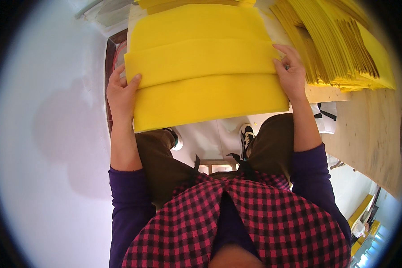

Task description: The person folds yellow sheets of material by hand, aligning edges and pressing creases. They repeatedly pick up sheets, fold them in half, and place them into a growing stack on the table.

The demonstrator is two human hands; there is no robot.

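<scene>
A wide yellow fabric-like sheet (201, 60) is stretched between my two hands, with a fold running across it. Under it lies more flat yellow material (210, 96), its near edge hanging toward my lap. My left hand (122, 91) pinches the sheet's left edge, thumb on top and fingers behind. At the right edge my right hand (291, 73) grips the same sheet between thumb and fingers; a ring shows on one finger. Whether the layers are one folded piece or several, I cannot tell.
Tall stacks of folded yellow sheets (339, 49) stand on the wooden table (370, 125) to the right. More yellow material (196, 5) lies at the far edge. A white wall (44, 134) runs along the left. My legs and shoes are below the material.
</scene>
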